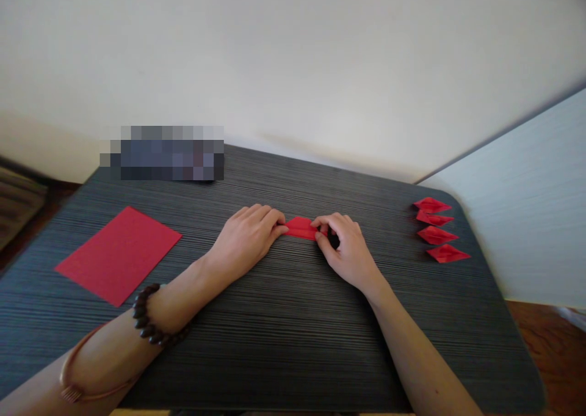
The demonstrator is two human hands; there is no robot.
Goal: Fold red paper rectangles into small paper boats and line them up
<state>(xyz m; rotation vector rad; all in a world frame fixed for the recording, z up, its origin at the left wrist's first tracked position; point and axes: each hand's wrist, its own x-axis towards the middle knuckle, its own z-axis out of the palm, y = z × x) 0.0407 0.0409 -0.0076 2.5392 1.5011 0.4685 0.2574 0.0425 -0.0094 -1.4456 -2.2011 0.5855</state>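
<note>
A folded piece of red paper lies between my two hands near the middle of the dark table. My left hand pinches its left end between thumb and fingers. At the other end, my right hand grips the paper with thumb and forefinger, the remaining fingers curled. The paper looks long and narrow, with a raised flap on its far side. Fingertips hide both of its ends.
Flat red paper lies on the table's left side. Several folded red paper boats stand in a column near the right edge. A pixelated object sits at the back left. The wall borders the dark table behind.
</note>
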